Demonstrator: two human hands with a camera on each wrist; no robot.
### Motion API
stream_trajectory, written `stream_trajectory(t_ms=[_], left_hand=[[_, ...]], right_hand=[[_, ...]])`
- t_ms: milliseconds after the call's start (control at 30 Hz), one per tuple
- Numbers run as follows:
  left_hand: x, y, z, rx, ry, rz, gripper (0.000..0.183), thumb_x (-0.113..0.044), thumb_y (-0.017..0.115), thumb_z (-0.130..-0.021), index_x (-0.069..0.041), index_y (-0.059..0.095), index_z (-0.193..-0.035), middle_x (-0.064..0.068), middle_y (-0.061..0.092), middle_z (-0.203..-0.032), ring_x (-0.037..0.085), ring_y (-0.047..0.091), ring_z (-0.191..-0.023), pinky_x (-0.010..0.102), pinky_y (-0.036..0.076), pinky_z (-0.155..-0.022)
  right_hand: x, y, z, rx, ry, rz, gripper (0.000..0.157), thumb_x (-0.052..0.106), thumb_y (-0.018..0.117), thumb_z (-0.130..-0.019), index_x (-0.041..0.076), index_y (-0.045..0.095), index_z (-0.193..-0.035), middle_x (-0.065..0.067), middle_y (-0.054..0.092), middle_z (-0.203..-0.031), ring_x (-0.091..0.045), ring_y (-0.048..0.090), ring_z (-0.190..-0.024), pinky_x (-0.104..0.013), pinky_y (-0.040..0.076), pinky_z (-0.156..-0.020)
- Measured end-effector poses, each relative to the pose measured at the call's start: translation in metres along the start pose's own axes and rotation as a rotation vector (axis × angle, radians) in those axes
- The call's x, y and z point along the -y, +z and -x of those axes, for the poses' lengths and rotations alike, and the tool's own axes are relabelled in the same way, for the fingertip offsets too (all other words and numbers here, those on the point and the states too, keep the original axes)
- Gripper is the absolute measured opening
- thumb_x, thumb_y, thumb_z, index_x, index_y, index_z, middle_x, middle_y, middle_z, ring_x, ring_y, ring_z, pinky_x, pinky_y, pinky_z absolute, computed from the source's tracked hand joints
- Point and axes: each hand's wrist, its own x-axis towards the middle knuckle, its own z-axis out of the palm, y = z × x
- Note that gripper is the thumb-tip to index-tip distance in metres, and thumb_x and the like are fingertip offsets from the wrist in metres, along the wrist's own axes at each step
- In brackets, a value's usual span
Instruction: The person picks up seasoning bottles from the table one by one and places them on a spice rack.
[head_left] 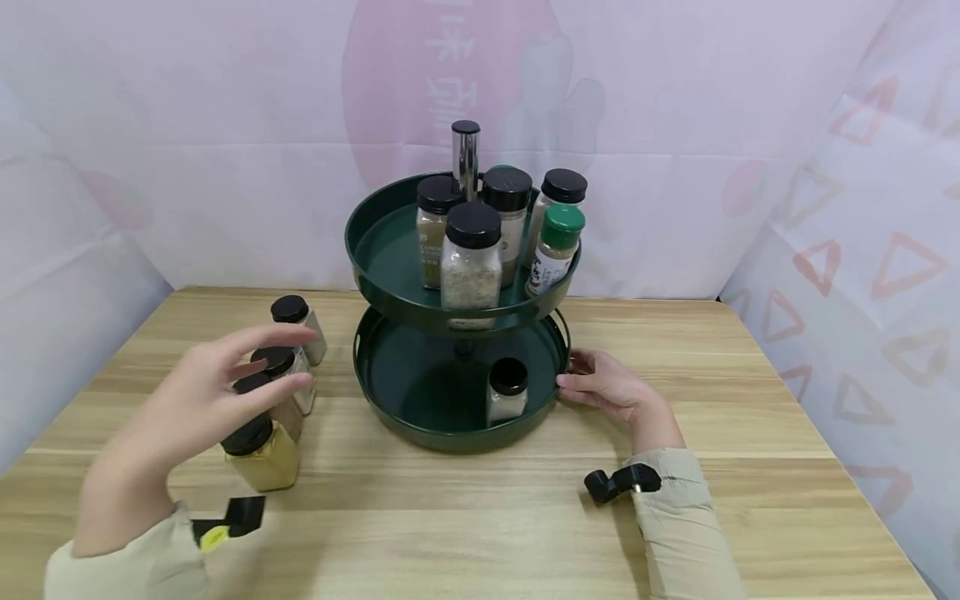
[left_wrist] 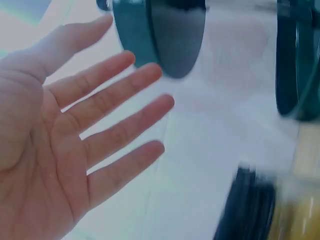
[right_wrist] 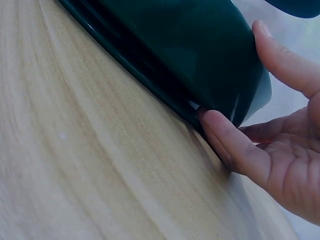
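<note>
My left hand (head_left: 198, 400) hovers over a row of spice jars (head_left: 273, 458) at the left, fingers spread and holding nothing. In the left wrist view the left palm (left_wrist: 55, 135) faces the camera. My right hand (head_left: 611, 387) grips the right edge of the lower tray of a dark green two-tier rack (head_left: 420, 433). Its thumb (right_wrist: 285, 62) is by the rim, with a finger at the base. One black-capped jar (head_left: 507, 392) stands on the lower tray. The upper tray (head_left: 386, 287) carries several jars, including a clear one (head_left: 471, 267) and a green-capped bottle (head_left: 555, 250).
A chrome post (head_left: 465, 154) with a black top rises through the upper tray. The wooden table (head_left: 465, 525) runs back to a pale printed cloth (head_left: 225, 125). A wrist camera (head_left: 622, 482) sits on the right forearm.
</note>
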Motion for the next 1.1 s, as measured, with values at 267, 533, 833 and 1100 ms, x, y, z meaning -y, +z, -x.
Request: stream_trajectory(t_ms=[267,533,833,1100], left_hand=[[0.035,-0.02,0.028,-0.004,0.03,0.178,0.043,0.009,0.069,-0.086,-0.007,0.063,-0.126,-0.004,0.068,-0.121,-0.003,0.061,-0.115,0.009,0.05,-0.09],[0.083,-0.029,0.055,0.099,0.008,0.264,0.04,0.017,0.062,-0.086,0.002,0.059,-0.124,0.002,0.067,-0.117,0.002,0.064,-0.111,0.018,0.056,-0.084],[0.117,-0.022,0.067,0.22,-0.11,0.273,0.04,0.008,0.061,-0.091,-0.003,0.058,-0.13,-0.014,0.066,-0.123,-0.003,0.063,-0.111,0.026,0.059,-0.076],[0.116,-0.022,0.069,0.298,-0.106,0.35,0.05,0.008,0.06,-0.092,-0.001,0.051,-0.14,-0.02,0.059,-0.135,-0.005,0.06,-0.117,0.026,0.059,-0.079]], right_hand=[[-0.001,0.0,0.0,0.002,-0.004,-0.004,0.079,-0.003,0.055,-0.096,-0.01,0.0,-0.154,-0.032,0.011,-0.16,-0.008,0.057,-0.106,-0.023,0.053,-0.094],[-0.001,0.001,0.0,0.0,0.001,-0.008,0.081,-0.003,0.055,-0.096,-0.01,0.0,-0.154,-0.031,0.01,-0.161,-0.007,0.056,-0.106,-0.023,0.053,-0.094],[-0.002,-0.001,-0.001,0.001,0.0,0.009,0.08,-0.001,0.056,-0.096,-0.01,0.002,-0.154,-0.031,0.012,-0.16,-0.008,0.055,-0.109,-0.022,0.053,-0.094],[-0.004,-0.003,-0.002,0.018,-0.005,-0.001,0.082,0.001,0.057,-0.096,-0.01,0.0,-0.154,-0.031,0.011,-0.16,-0.008,0.056,-0.108,-0.022,0.053,-0.093]])
